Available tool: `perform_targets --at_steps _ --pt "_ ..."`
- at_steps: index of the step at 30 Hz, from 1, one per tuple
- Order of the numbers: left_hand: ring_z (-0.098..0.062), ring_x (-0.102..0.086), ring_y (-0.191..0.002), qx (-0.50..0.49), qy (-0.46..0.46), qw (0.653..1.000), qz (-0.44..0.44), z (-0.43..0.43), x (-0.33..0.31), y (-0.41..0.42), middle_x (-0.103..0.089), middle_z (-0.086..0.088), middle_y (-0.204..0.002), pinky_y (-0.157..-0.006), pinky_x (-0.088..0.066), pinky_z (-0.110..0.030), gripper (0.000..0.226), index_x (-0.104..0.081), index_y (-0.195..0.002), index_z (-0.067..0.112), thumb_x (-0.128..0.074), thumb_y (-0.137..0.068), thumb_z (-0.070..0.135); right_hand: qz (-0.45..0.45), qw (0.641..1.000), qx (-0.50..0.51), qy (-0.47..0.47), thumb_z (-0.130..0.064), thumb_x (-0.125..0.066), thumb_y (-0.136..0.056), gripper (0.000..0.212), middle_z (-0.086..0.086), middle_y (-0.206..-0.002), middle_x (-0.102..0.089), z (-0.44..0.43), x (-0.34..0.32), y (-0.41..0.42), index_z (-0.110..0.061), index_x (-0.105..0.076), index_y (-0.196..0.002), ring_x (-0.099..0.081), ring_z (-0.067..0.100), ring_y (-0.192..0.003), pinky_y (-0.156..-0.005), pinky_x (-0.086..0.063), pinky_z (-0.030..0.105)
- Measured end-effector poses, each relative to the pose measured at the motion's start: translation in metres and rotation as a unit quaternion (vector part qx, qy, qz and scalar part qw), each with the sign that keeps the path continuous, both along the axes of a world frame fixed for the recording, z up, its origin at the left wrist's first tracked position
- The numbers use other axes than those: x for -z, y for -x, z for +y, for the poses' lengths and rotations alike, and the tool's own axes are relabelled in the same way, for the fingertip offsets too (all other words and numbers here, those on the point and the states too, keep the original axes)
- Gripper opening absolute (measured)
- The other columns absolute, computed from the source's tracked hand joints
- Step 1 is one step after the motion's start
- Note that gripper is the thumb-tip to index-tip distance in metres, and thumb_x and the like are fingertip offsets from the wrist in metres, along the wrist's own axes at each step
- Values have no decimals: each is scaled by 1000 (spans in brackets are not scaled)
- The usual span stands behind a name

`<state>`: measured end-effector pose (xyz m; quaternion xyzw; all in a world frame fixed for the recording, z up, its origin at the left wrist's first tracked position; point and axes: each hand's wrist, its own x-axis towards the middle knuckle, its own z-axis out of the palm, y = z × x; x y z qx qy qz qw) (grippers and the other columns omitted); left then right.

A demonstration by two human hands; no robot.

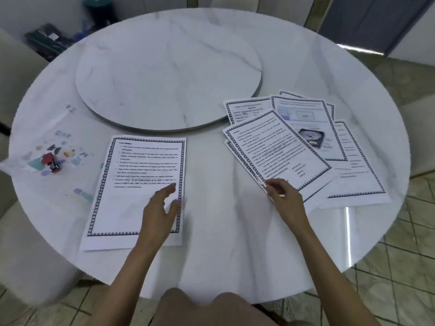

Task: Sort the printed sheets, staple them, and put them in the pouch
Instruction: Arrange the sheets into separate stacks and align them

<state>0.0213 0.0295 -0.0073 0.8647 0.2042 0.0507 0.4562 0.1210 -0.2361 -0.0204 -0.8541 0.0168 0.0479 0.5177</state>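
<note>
A single printed sheet [131, 184] with a dark patterned border lies flat on the left half of the round marble table [211, 208]. My left hand [160, 208] hovers over its lower right corner, fingers straight and apart, holding nothing. On the right, several printed sheets [306, 142] are fanned out in a loose pile. My right hand [282, 196] pinches the near corner of the top text sheets of that pile. A clear pouch [54, 147] with coloured shapes lies at the far left, and a small red stapler [51, 162] sits on it.
A raised round marble turntable [168, 76] fills the table's middle back. Pale chairs [14, 90] stand at the left and right [419, 132]. Dark bags [47, 41] and a dark container [101, 8] sit on the floor behind. My knees [207, 309] are at the near edge.
</note>
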Motion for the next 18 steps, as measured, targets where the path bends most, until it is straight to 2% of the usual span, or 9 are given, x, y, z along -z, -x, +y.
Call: perform_targets --at_steps 2,6,8,10,13,18 --pt "-21 -53 -116 37 -4 999 11 -5 2 -9 -60 -3 -122 -102 -39 -32 38 -50 -129 15 -52 -91 8 -6 1000 21 -3 -10 -56 -90 13 -1 -94 -65 -7 0 2 -18 -64 -97 -59 10 -85 -69 -39 0" --pt "-20 -53 -116 75 -14 997 21 -11 0 -22 -61 -4 -122 -99 -37 -28 40 -50 -129 12 -52 -90 5 -25 998 47 15 -9 -56 -90 15 -2 -97 -63 -20 -1 8 -19 -63 -97 -56 -10 -78 -69 -41 3" --pt "-20 -52 -117 94 -21 995 22 -15 -1 -26 -59 -4 -124 -99 -36 -26 41 -50 -129 12 -53 -89 4 -33 998 39 41 -9 -56 -90 15 -5 -99 -62 -27 -5 8 -20 -63 -98 -54 -14 -79 -69 -42 7" --pt "-20 -52 -117 115 -29 993 22 -18 -1 -31 -59 -3 -125 -99 -36 -26 40 -51 -128 12 -54 -89 5 -47 996 33 65 -8 -56 -90 16 -5 -96 -61 -35 -8 7 -17 -63 -100 -52 -15 -80 -68 -40 5" --pt "-21 -54 -115 130 -32 991 24 -23 2 -37 -59 -4 -125 -99 -38 -27 38 -53 -127 11 -54 -89 6 -69 992 30 98 -9 -56 -90 17 -1 -96 -61 -46 -10 -1 -11 -64 -104 -53 -14 -82 -69 -38 1" --pt "-18 -55 -111 132 -33 989 49 -33 3 -49 -59 -1 -125 -91 -37 -21 37 -53 -126 12 -54 -89 7 -78 989 34 121 -8 -56 -89 19 1 -98 -58 -68 -12 -25 -8 -63 -107 -54 0 -80 -68 -35 -3"
